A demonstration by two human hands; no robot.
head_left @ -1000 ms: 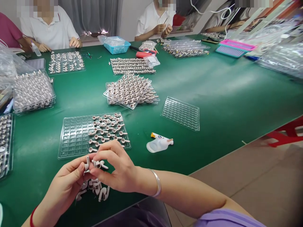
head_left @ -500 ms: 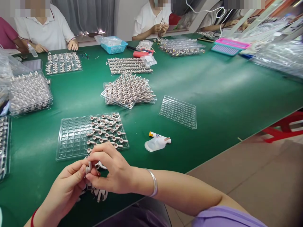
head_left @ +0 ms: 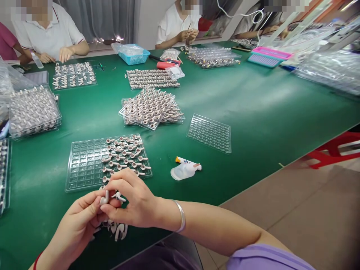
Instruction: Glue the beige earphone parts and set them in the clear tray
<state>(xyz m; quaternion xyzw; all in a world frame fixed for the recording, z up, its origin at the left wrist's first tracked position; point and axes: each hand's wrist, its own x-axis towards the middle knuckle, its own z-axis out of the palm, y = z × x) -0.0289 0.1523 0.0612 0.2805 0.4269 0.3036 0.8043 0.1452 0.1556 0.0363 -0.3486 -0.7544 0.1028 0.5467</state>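
My left hand [head_left: 77, 221] and my right hand [head_left: 132, 200] meet over the near edge of the green table [head_left: 253, 108]. Both pinch small white earbud-shaped shells [head_left: 105, 197] between thumb and fingers. A small heap of the same white shells [head_left: 118, 228] lies on the table under my hands. Just beyond them sits a clear plastic tray [head_left: 84, 165] whose right half holds rows of shells [head_left: 125, 155]; its left half is bare pockets.
A stack of filled trays [head_left: 149, 107], an empty clear tray [head_left: 209, 133] and a small white glue bottle [head_left: 185, 168] lie mid-table. More filled trays [head_left: 32, 110] stand at the left. Other people [head_left: 50, 33] work at the far side. A red stool [head_left: 332, 152] stands on the floor at right.
The view has shifted slightly. My hands stay together, turning the white shells between the fingers; the far person's hand has moved along the table.
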